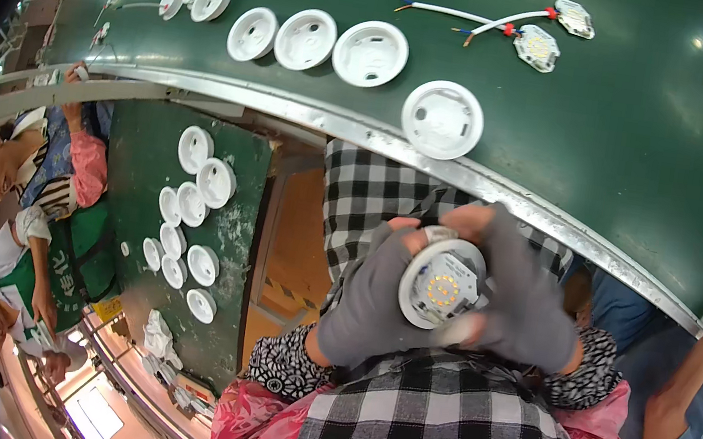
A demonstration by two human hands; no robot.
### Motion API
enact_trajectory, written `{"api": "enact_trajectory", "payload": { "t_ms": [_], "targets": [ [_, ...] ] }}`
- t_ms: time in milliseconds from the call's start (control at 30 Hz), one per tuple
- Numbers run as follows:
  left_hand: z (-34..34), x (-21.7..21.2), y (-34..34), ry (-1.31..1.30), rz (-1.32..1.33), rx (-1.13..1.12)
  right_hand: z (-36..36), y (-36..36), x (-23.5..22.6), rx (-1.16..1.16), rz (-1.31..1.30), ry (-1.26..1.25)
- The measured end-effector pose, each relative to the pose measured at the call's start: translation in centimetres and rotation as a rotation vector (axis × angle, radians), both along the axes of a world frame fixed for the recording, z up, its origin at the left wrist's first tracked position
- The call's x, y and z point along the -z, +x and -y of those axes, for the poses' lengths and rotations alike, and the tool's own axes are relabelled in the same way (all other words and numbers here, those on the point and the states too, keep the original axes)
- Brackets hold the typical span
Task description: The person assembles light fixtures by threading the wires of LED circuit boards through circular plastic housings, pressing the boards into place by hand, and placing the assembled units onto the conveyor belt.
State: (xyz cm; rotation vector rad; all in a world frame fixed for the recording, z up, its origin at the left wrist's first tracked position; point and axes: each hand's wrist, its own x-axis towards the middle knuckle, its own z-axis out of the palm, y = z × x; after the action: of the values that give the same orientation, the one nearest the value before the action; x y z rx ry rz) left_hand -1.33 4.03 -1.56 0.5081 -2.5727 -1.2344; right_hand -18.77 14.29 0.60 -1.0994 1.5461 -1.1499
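Observation:
A round white lamp housing point(409, 292) is held between my hands above my lap, its open side facing up. Inside it lies an LED board point(444, 290) with a ring of yellow chips. My left hand point(372, 299), in a grey fingerless glove, wraps round the housing's left side. On the other side my right hand point(530, 294), gloved alike and a little blurred, grips the rim with the fingers at the far edge and the thumb near the bottom. A white housing point(442, 120) without a board sits closest to me on the green bench point(612, 157).
More white housings point(305, 40) stand in a row along the bench. Two LED boards point(537, 48) with white cables lie at the far right. A metal edge point(532, 213) borders the bench. Several housings cover a second green table point(219, 327) at left. Other people point(690, 429) sit at both sides.

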Motion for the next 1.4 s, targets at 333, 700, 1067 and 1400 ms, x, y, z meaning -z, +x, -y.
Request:
{"api": "enact_trajectory", "payload": {
  "t_ms": [333,700,1067,1400],
  "targets": [
    [2.2,-0.8,0.4,0.482,0.017,-0.087,0.0,-1.8,-1.0,-0.113,-0.428,-0.29],
    [2.5,-1.2,0.7,0.547,0.042,0.126,0.2,-1.4,-1.3,-0.432,-0.781,-0.657],
    [2.0,-0.8,0.4,0.567,0.11,0.284,0.0,-3.5,-1.7,-0.77,-0.765,-0.62],
    [1.3,-0.6,0.1,0.542,0.147,0.303,-0.5,-3.0,0.4,-0.72,-0.66,-0.632]
  ]
}}
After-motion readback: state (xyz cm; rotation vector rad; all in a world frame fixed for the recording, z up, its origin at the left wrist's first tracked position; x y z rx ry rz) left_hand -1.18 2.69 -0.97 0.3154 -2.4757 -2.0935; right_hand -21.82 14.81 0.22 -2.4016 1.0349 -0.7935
